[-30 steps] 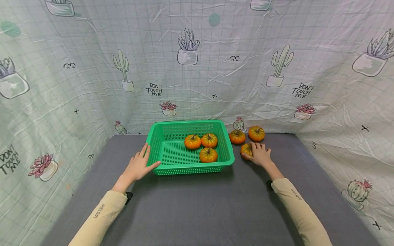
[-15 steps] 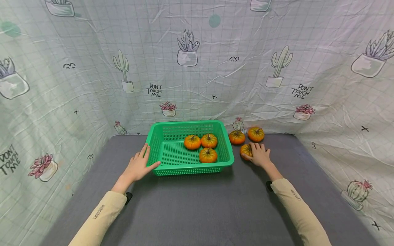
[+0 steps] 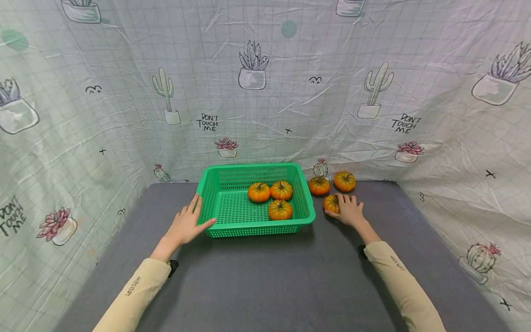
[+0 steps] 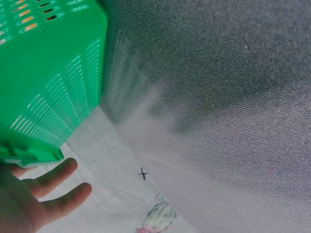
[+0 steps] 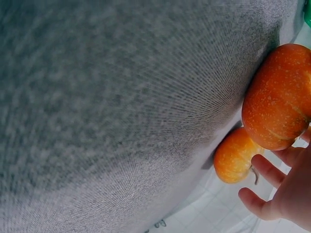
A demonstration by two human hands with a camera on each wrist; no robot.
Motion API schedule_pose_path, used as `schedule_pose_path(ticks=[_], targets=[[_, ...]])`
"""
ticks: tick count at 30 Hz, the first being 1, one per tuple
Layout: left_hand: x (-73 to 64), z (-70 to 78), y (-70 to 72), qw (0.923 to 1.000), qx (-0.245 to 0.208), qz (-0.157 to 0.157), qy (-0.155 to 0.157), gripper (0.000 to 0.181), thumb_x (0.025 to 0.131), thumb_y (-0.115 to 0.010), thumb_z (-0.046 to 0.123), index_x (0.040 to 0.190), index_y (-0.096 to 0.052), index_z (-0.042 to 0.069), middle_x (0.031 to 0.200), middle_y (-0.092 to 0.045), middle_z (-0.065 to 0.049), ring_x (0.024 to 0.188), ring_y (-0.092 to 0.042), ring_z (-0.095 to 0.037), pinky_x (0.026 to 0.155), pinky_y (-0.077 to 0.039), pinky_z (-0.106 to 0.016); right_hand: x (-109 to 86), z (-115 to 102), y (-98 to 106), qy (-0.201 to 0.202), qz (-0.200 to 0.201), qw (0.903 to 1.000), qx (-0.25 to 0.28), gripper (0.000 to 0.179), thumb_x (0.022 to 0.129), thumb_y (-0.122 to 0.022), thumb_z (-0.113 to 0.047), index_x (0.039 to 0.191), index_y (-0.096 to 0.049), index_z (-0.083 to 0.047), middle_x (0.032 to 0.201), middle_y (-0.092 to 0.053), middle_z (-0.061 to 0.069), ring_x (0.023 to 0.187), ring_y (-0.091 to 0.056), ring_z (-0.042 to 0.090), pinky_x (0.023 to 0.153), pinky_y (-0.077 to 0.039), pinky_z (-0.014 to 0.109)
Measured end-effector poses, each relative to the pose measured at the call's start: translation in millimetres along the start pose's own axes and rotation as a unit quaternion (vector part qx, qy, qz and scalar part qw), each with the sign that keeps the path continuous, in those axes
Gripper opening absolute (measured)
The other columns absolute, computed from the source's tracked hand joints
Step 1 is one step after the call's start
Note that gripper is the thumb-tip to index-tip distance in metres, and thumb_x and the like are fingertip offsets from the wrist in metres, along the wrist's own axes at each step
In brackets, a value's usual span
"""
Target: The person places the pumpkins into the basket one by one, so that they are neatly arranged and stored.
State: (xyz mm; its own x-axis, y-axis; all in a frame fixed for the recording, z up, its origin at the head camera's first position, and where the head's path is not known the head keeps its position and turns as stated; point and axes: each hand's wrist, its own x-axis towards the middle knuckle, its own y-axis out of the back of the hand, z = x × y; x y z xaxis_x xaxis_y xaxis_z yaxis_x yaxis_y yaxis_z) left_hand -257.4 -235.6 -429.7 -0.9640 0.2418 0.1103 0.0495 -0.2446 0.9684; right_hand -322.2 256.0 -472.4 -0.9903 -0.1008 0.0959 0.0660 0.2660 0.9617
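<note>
My left hand rests on the near left corner of a green plastic basket, its fingers straight along the left rim and the thumb across the front rim. In the left wrist view two fingers stick out past the rim. To the right of the basket, my right hand grips a small orange pumpkin, thumb on the near side and fingers over the top. That pumpkin looks large in the right wrist view, with its underside close to the grey cloth and the outer fingers spread off it.
Three pumpkins sit in the right half of the basket. Two more, a left pumpkin and a right pumpkin, stand behind the gripped one, close to the back curtain. Grey cloth covers the table.
</note>
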Motion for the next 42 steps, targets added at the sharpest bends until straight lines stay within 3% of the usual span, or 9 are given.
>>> schedule_pose_path(ticks=[11, 24, 42], targets=[[1.3, 0.4, 0.7, 1.0, 0.0, -0.005, 0.0, 0.092, 0.084, -0.037, 0.064, 0.143, -0.007, 0.0, 0.15, -0.004, -0.019, 0.123, -0.029, -0.048, 0.09, -0.028, -0.063, -0.2, 1.6, 0.4, 0.013, 0.022, 0.9997, 0.004, 0.067, 0.081, -0.056, -0.051, 0.128, -0.037, -0.008, 0.125, -0.042, 0.022, 0.111, -0.03, 0.044, 0.082, -0.021, 0.06], [1.6, 1.0, 2.7, 1.0, 0.004, -0.008, -0.003, 0.092, 0.085, -0.037, 0.063, 0.143, -0.008, -0.001, 0.15, -0.004, -0.019, 0.125, -0.028, -0.047, 0.091, -0.028, -0.063, -4.2, 1.8, 5.1, 0.061, 0.078, 0.9951, 0.009, 0.064, 0.075, -0.063, -0.05, 0.122, -0.045, -0.011, 0.116, -0.049, 0.017, 0.104, -0.034, 0.038, 0.082, -0.022, 0.058], [0.2, 1.4, 1.9, 1.0, -0.002, -0.009, 0.002, 0.092, 0.085, -0.037, 0.063, 0.143, -0.008, -0.001, 0.15, -0.004, -0.019, 0.126, -0.028, -0.046, 0.09, -0.028, -0.064, -12.4, -24.3, 28.5, 0.126, 0.121, 0.9844, 0.019, 0.068, 0.072, -0.068, -0.045, 0.125, -0.045, -0.009, 0.117, -0.049, 0.015, 0.104, -0.037, 0.035, 0.079, -0.026, 0.051]])
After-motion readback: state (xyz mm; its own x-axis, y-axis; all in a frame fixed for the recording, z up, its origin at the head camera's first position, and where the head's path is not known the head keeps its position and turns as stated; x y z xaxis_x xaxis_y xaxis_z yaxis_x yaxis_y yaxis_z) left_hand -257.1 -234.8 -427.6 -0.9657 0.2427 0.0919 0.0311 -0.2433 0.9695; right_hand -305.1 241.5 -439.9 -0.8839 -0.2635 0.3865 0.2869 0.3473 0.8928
